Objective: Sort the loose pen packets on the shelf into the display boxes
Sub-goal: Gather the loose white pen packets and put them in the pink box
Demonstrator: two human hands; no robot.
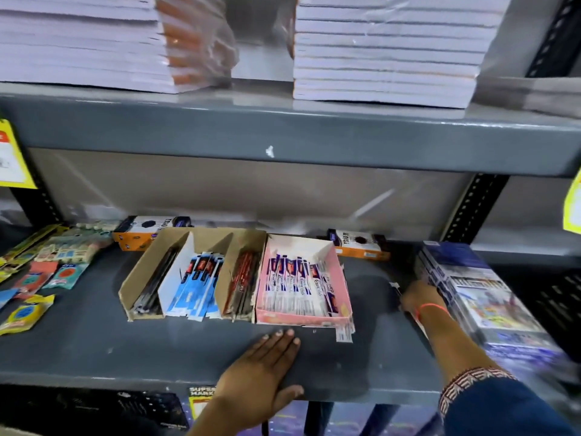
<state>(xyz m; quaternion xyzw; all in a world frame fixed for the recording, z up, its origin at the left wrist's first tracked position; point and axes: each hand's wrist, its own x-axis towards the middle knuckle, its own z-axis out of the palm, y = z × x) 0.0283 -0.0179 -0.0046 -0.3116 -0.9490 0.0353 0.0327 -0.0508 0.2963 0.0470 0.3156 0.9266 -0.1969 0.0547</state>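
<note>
Left hand: lies flat, palm down, on the front edge of the grey shelf, fingers spread and pointing inward, thumb hooked over the lip; it holds nothing.
Right hand: reaches further in on the right, its wrist wearing an orange thread, its fingers against the side of the blue printed boxes; motion blur and the angle hide the fingers, so I cannot tell whether they grip anything. A dark blue sleeve with a patterned cuff covers the forearm.
Hands together or apart: well apart, the left near the front middle, the right by the stacked boxes.
Loose packet: a white pen packet sticks out past the front right corner of the pink box, just ahead of the left fingertips.
Pink display box: open-topped, holding a row of purple-and-white pen packets lying lengthwise.
Brown display box: touching the pink box on its left, split into slots: dark pens on the left, blue-and-white packets in the middle, red pens on the right.
Far left: colourful flat packets scattered on the shelf.
Behind the boxes: two orange-and-black cartons against the back panel.
Upper shelf: stacks of pale notebooks.
</note>
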